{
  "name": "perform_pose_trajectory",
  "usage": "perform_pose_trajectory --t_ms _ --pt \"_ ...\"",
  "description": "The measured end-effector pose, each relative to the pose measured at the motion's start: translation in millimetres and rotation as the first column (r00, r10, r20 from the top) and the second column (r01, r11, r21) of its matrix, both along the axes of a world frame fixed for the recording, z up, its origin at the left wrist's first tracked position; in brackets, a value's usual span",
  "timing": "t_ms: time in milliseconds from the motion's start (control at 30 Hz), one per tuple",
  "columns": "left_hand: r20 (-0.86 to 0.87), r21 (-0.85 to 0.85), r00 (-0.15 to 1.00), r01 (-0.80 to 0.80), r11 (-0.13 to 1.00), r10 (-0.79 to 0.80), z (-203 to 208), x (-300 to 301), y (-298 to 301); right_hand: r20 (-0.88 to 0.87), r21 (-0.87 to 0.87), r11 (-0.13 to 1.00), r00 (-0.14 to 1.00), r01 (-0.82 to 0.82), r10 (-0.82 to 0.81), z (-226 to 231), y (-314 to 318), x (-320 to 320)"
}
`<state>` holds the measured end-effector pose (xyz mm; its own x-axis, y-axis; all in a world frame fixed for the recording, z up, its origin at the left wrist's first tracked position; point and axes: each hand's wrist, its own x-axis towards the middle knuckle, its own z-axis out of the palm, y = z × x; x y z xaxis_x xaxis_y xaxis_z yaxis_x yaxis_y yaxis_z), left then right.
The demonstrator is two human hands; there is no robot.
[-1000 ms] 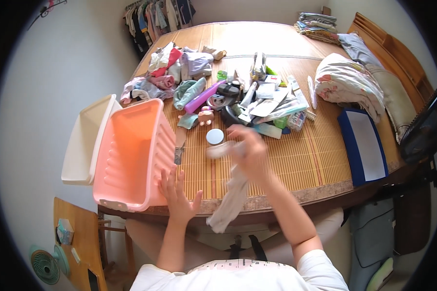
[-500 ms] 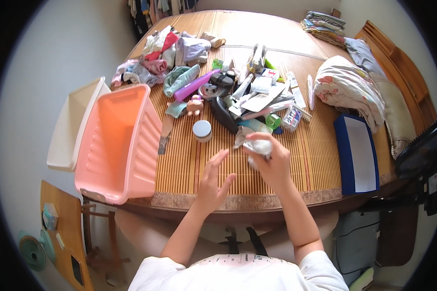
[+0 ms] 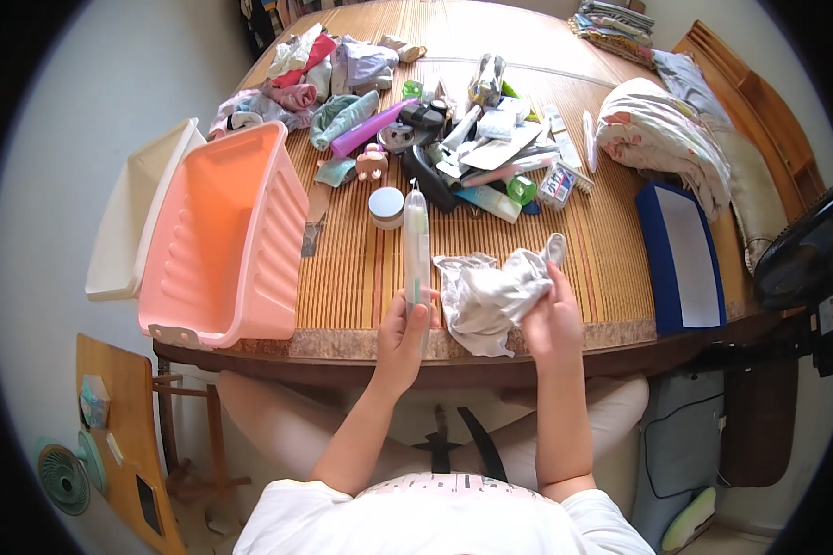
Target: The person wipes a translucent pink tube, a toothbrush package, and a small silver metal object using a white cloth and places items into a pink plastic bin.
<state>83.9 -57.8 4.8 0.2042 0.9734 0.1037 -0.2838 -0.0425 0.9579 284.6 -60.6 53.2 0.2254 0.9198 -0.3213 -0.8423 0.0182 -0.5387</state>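
My left hand (image 3: 403, 342) is closed around the lower end of a long, slim clear plastic case (image 3: 416, 236). The case stands upright, with something white and green inside that I cannot make out. My right hand (image 3: 553, 319) pinches the edge of a crumpled white cloth (image 3: 491, 291), which is partly spread over the mat near the table's front edge. Beyond the case is a round jar (image 3: 386, 209) with a pale lid. Farther back lies a heap of small things, among them a purple tube-shaped item (image 3: 370, 131), a black curved item (image 3: 426, 180) and a tub of cotton swabs (image 3: 556, 187).
A pink plastic bin (image 3: 222, 240) stands at the left, with a cream bin or lid (image 3: 134, 231) behind it. Clothes (image 3: 324, 79) are piled at the back left. A blue box (image 3: 680, 259), bedding (image 3: 662, 139) and a black fan (image 3: 805, 240) line the right side.
The white cloth, earlier bunched in my right hand, now lies looser and nearer to me. My left hand, open and empty before, now holds the clear case upright. The view has tilted slightly.
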Motion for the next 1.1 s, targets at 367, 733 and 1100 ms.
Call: perform_pose_trajectory --t_ms 367,733,1100 --pt "-0.483 0.193 0.866 0.248 0.949 -0.128 29.1 0.9 -6.3 0.498 0.141 0.925 0.833 -0.353 0.242 -18.7 -14.3 -30.4" --pt "-0.480 0.077 0.877 0.064 0.995 -0.019 3.6 5.8 4.1 0.310 0.146 0.968 0.938 -0.206 0.153 -39.0 -15.3 17.1" --pt "-0.566 0.545 0.594 -0.251 0.800 0.572 9.4 2.0 12.8 0.754 -0.072 0.907 0.573 -0.415 0.322 -25.2 -19.5 -54.6"
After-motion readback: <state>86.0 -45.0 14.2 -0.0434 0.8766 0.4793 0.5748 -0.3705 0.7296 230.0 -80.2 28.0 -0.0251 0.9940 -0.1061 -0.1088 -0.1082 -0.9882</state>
